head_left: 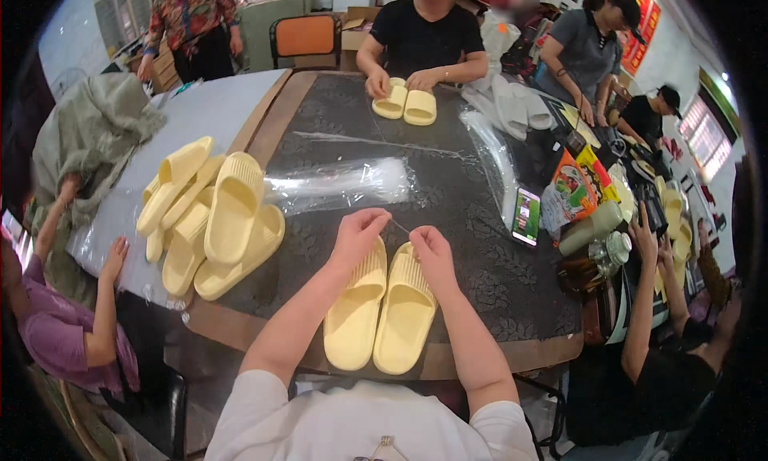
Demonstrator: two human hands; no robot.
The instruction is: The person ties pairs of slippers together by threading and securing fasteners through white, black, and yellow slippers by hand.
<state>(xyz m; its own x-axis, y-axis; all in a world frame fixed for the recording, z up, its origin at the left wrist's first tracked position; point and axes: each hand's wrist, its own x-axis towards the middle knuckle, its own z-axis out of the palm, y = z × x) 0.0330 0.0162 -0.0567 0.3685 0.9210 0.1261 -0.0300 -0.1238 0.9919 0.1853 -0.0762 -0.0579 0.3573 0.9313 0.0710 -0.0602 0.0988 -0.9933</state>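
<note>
A pair of pale yellow slide slippers (400,325) lies side by side in front of me at the table's near edge, toes pointing away. Above their ribbed straps my left hand (362,233) and my right hand (432,254) pinch a thin strand (398,223) stretched between them. Fingertips are closed on both ends; the strand is too fine to tell whether it is cord or plastic. My wrists hide parts of the straps. Left of my hands, several more yellow slippers (232,213) are heaped on one another.
Clear plastic bags (360,181) lie beyond my hands, with another stack (490,161) further right. At right are a phone (526,216), snack packets (570,190), a green bottle (590,227) and a glass jar (596,265). Across the table a co-worker (428,41) handles yellow slippers (406,102); other people surround it.
</note>
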